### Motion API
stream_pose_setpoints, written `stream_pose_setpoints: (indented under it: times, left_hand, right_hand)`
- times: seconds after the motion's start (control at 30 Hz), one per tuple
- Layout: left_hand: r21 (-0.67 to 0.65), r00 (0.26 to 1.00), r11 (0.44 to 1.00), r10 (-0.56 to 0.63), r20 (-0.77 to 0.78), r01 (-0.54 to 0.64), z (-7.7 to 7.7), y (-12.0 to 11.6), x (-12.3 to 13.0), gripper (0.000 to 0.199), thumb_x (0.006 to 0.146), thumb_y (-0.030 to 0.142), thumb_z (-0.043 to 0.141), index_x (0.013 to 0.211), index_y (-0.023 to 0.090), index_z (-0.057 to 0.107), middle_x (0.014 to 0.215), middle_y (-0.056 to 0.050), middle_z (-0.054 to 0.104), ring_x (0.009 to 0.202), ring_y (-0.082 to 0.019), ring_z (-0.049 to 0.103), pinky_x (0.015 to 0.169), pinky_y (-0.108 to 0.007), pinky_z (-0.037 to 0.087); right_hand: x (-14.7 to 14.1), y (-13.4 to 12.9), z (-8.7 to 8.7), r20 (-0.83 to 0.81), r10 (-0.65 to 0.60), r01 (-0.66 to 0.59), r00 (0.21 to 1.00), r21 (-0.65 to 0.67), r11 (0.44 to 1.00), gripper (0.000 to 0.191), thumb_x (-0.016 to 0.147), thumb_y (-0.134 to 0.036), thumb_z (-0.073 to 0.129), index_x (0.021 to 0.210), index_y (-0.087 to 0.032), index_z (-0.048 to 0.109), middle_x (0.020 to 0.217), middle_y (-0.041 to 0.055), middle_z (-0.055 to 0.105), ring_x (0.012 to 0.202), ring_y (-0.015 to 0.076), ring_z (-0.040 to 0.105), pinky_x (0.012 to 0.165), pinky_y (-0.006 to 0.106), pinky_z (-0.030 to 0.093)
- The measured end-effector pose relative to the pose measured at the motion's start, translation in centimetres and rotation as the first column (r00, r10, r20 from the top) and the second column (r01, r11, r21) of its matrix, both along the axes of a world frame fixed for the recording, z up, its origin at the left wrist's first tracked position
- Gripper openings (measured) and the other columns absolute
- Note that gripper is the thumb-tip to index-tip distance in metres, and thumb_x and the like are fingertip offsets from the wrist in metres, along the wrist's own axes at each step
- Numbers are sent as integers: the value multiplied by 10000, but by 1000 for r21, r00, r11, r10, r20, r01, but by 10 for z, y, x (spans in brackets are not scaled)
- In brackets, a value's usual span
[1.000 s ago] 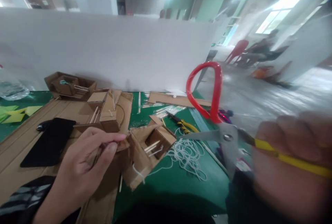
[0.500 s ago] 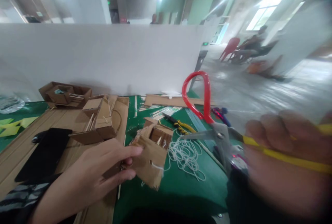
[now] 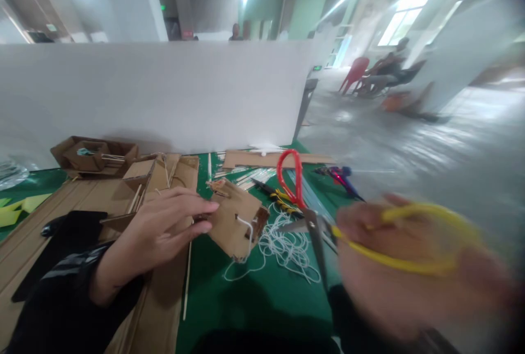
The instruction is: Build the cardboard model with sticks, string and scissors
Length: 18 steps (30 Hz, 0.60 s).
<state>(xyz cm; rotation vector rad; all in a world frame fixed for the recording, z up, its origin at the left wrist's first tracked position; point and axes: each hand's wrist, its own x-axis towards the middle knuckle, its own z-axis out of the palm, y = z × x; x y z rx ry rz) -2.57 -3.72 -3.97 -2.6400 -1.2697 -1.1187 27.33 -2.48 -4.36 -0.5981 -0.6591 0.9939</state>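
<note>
Between the thumb and fingers of my left hand [image 3: 162, 228] is a small cardboard box [image 3: 229, 220], held tilted above the green table. White string passes through a hole in its face and hangs down from it. My right hand [image 3: 389, 283], smeared by motion, grips the yellow loop of a pair of scissors [image 3: 314, 228]. Their red loop sticks up away from my fingers, and the metal blades are spread apart. The blades are to the right of the box, over a tangled heap of white string [image 3: 285, 247].
Black-and-yellow pliers [image 3: 276, 195] lie behind the string, near thin sticks and a cardboard strip [image 3: 246, 159]. At left, a cardboard sheet [image 3: 159, 315] bears cardboard constructions [image 3: 94, 157] and a flat black object [image 3: 61, 250]. A white partition [image 3: 164, 91] stands behind.
The scissors and my right hand have moved left and the red loop sits lower. My left hand has turned the box, so its holed face shows more. The view has shifted slightly.
</note>
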Motion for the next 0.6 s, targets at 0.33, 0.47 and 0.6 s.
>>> stream_pose_setpoints:
  times: [0.33,0.47,0.6]
  left_hand:
    - [47,999,997,54,3,-54,9,-12,-3,233,853,118,668,1035,264,665,945,17,732,925,-157,663,811,-262,530]
    - [136,992,983,129,-15,-125,20,-17,-7,247,836,91,670,1033,239,675,968,7,722,917,-160,659,832,-270,513]
    - [291,973,933,228,-27,-211,33,-25,-9,309,770,34,719,1023,209,697,956,4,718,883,-139,648,810,-233,490]
  right_hand:
    - [-23,24,-54,-9,72,-72,997,-12,997,400,707,-493,530,874,-166,690,655,29,567,536,145,497,497,258,388]
    - [-12,15,-45,-9,27,-28,1000,-57,998,399,661,-482,532,824,-162,704,613,29,548,524,145,478,482,262,370]
    - [2,11,-37,19,-101,102,995,-77,992,395,578,-462,553,758,-160,734,588,27,535,512,156,464,484,293,352]
